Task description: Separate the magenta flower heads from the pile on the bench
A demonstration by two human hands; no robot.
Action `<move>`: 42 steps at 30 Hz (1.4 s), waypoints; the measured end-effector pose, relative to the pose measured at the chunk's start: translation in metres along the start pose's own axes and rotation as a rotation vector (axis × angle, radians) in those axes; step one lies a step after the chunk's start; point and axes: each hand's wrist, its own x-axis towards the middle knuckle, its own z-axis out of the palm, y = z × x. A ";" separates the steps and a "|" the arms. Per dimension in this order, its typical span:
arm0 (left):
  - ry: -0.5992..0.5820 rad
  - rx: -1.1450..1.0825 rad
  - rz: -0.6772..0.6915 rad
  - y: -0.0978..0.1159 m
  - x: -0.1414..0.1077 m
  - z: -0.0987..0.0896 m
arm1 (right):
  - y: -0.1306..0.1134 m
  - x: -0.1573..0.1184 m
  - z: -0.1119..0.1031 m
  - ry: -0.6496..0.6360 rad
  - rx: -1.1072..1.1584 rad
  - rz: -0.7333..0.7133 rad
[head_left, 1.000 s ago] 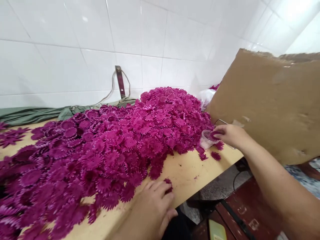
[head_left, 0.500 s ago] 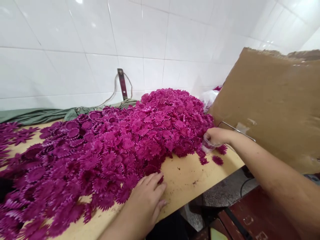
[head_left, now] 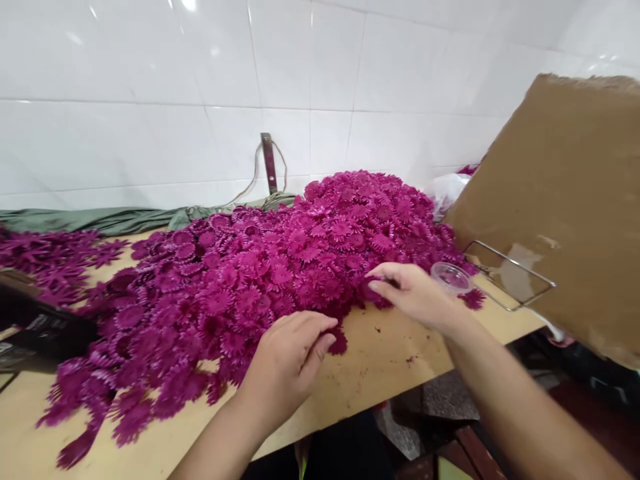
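Note:
A big heap of magenta artificial flower heads [head_left: 280, 267] with fringed petals spreads over the table. My left hand [head_left: 285, 360] is at the heap's front edge, fingers curled and thumb close to the index finger. A flower head [head_left: 339, 340] shows at those fingertips, seemingly in their pinch. My right hand [head_left: 413, 293] reaches into the heap's right front side, thumb and index finger drawn together by some petals; whatever lies between them is hard to make out. Just behind that hand stands a clear plastic cup [head_left: 451, 277], apart from the fingers.
Cardboard [head_left: 560, 200] leans at the right, with a metal wire frame [head_left: 515, 273] before it. A black object [head_left: 45, 327] juts in from the left. Green cloth [head_left: 115, 219] runs along the tiled wall. A single flower head [head_left: 473, 298] lies near the table's right end.
My right hand has let go of the plastic cup and moved left to the heap. My left hand has curled its fingers in. The view has shifted, and the black object shows more at left.

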 end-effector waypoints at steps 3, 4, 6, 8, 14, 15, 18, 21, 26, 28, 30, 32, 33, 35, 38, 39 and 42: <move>0.104 0.009 -0.113 -0.003 -0.002 -0.006 | -0.015 0.009 0.050 0.068 0.089 -0.039; 0.125 0.008 -0.154 -0.005 -0.003 -0.008 | -0.020 0.011 0.063 0.092 0.106 -0.043; 0.154 -0.004 -0.228 -0.009 -0.006 -0.010 | -0.029 0.014 0.084 0.123 0.125 -0.045; 0.182 -0.029 -0.287 -0.012 -0.008 -0.011 | -0.036 0.016 0.097 0.132 0.138 -0.034; 0.183 -0.105 -0.413 -0.017 -0.004 -0.014 | -0.048 0.019 0.111 0.122 0.218 0.027; 0.182 -0.109 -0.427 -0.018 -0.003 -0.016 | -0.049 0.019 0.112 0.124 0.239 0.026; 0.204 -0.097 -0.435 -0.020 -0.001 -0.021 | -0.054 0.018 0.115 0.142 0.330 -0.014; 0.257 -0.056 -0.403 -0.025 0.000 -0.025 | -0.061 0.015 0.117 0.122 0.438 -0.059; 0.391 -0.291 -0.595 -0.030 0.007 -0.025 | -0.069 0.008 0.120 0.114 0.634 -0.021; 0.443 -0.483 -0.697 -0.032 0.013 -0.028 | -0.068 0.002 0.120 0.118 0.681 -0.005; 0.560 -0.639 -0.777 -0.038 0.019 -0.038 | -0.064 -0.005 0.118 0.110 0.700 0.004; 0.751 -0.682 -0.830 -0.049 0.022 -0.050 | -0.057 -0.011 0.116 0.108 0.715 0.040; 0.827 -0.651 -0.820 -0.055 0.023 -0.055 | -0.054 -0.013 0.115 0.120 0.731 0.064; 0.778 -0.529 -0.730 -0.065 0.020 -0.060 | -0.046 -0.013 0.113 0.167 0.783 0.108; 0.509 -0.216 -0.604 -0.068 0.011 -0.055 | -0.041 -0.006 0.112 0.194 0.873 0.121; 0.466 -0.101 -0.566 -0.064 0.008 -0.051 | -0.041 -0.004 0.111 0.187 0.888 0.124; 0.446 0.105 -0.423 -0.046 0.001 -0.039 | -0.043 0.002 0.110 0.179 0.865 0.156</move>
